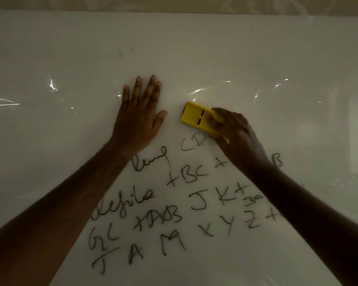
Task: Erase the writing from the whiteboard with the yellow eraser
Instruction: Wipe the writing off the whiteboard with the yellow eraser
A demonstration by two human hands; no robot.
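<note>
So the right hand (234,129) is clamped on the eraser (196,117), pressed to the whiteboard (256,48) just above the "CD"; its long axis runs up-left to down-right, free end pointing at the left hand (140,114); that one's flat, fingers spread, holding nothing; all the writing (174,205) lies below and toward the person, so I'd guess the wipe pulls downward next.

dim frame, glare streaks on the glossy whiteboard (215,48), right hand (234,131) blurred.
</note>
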